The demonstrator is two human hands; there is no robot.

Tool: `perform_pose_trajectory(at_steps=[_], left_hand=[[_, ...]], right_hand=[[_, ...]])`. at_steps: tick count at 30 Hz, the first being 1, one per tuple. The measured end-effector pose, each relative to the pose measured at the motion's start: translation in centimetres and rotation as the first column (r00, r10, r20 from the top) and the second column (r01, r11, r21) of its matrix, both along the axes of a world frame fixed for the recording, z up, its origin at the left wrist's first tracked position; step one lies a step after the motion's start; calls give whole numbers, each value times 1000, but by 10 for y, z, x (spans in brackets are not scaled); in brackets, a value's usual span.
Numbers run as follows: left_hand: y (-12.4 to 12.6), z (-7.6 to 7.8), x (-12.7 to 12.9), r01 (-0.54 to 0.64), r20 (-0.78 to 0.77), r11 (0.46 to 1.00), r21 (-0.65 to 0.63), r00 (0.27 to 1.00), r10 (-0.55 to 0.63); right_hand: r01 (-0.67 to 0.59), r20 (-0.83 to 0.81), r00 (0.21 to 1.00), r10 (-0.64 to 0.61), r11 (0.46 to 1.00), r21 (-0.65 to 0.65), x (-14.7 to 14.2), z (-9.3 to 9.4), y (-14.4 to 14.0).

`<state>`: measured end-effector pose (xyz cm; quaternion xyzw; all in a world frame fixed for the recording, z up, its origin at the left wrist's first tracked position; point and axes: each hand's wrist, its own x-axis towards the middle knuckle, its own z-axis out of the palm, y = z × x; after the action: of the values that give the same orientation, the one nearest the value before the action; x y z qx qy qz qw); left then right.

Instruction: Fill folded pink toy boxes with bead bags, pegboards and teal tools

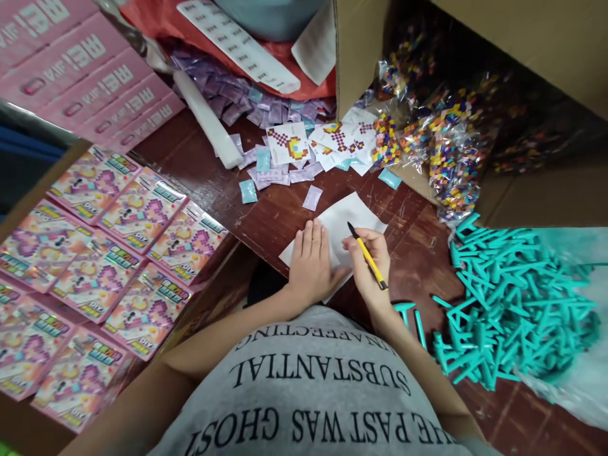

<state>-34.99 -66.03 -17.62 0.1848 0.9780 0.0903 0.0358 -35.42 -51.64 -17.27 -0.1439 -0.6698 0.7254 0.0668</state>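
My left hand (311,263) lies flat, fingers together, on a white sheet of paper (354,218) near the front edge of a dark wooden table (418,247). My right hand (373,266) grips a yellow pen (368,256) with a black tip that points up and left, over the same sheet. The two hands sit side by side and almost touch.
A heap of teal plastic pieces (513,297) lies at right. Bags of coloured beads (451,152) spill from a cardboard box (361,50). Printed pattern cards (287,142) and small purple and teal packets (247,101) lie behind. Pink boxed kits (99,266) fill the left.
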Motion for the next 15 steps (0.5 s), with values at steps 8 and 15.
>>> perform_pose_trajectory(at_steps=[8, 15], left_hand=[[-77, 19, 7, 280, 13, 959, -34, 960, -280], [-80, 6, 12, 280, -133, 960, 1, 951, -278]], right_hand=[[105, -88, 992, -92, 981, 162, 12, -28, -15], [78, -173, 985, 25, 825, 560, 12, -24, -18]])
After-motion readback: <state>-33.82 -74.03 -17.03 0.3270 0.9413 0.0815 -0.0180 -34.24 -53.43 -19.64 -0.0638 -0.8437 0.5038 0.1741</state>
